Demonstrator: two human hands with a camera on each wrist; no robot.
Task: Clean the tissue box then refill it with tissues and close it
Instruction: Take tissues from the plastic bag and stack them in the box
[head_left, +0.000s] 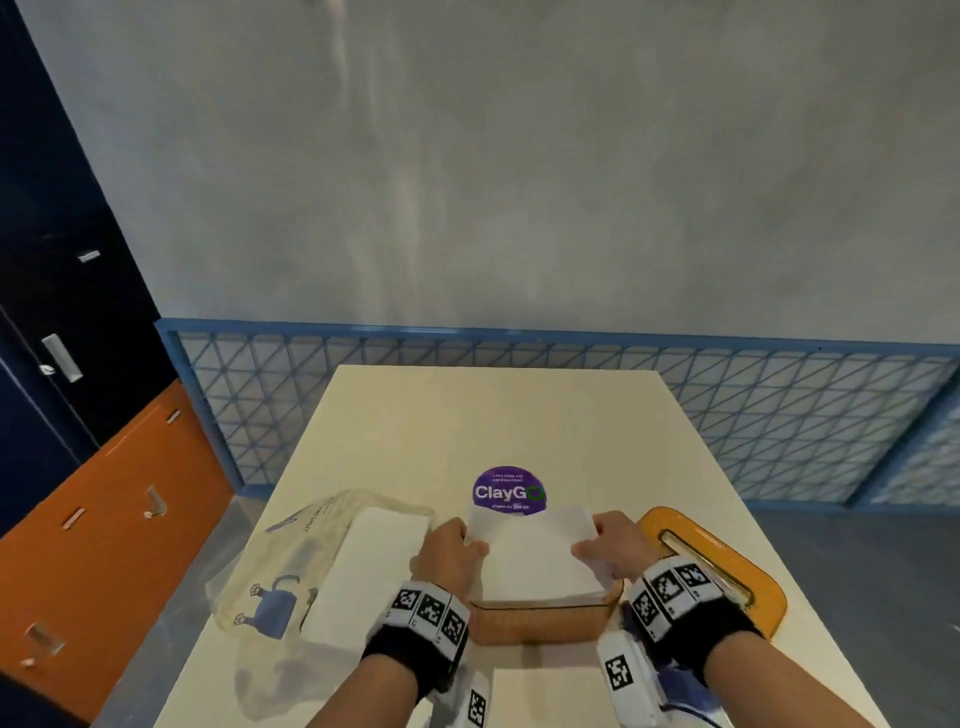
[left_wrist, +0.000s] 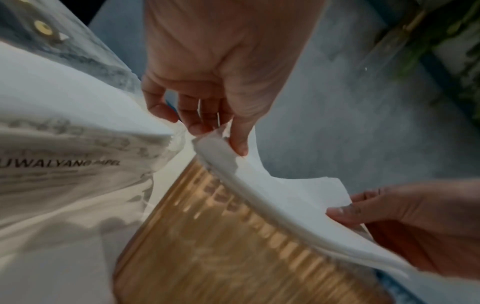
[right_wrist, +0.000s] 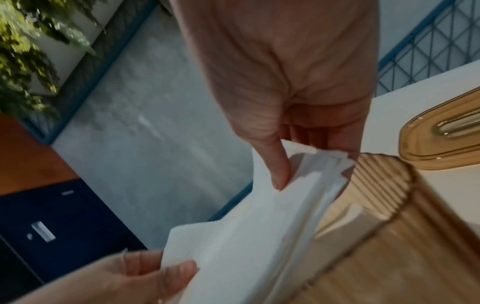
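An amber ribbed tissue box (head_left: 540, 621) stands open near the table's front edge. A white stack of tissues (head_left: 535, 556) lies across its top opening, partly above the rim. My left hand (head_left: 449, 553) pinches the stack's left end (left_wrist: 221, 148), thumb on top. At the other end (right_wrist: 306, 176) my right hand (head_left: 615, 548) pinches it the same way. The box's amber lid (head_left: 727, 566), with a slot in it, lies flat on the table just right of the box.
A clear plastic tissue pack (head_left: 322, 571) with more white tissues lies left of the box. A purple round sticker (head_left: 508, 491) marks the cream table (head_left: 519, 415) behind it. A white sheet (head_left: 540, 691) lies at the front edge. A blue mesh fence (head_left: 779, 410) runs behind.
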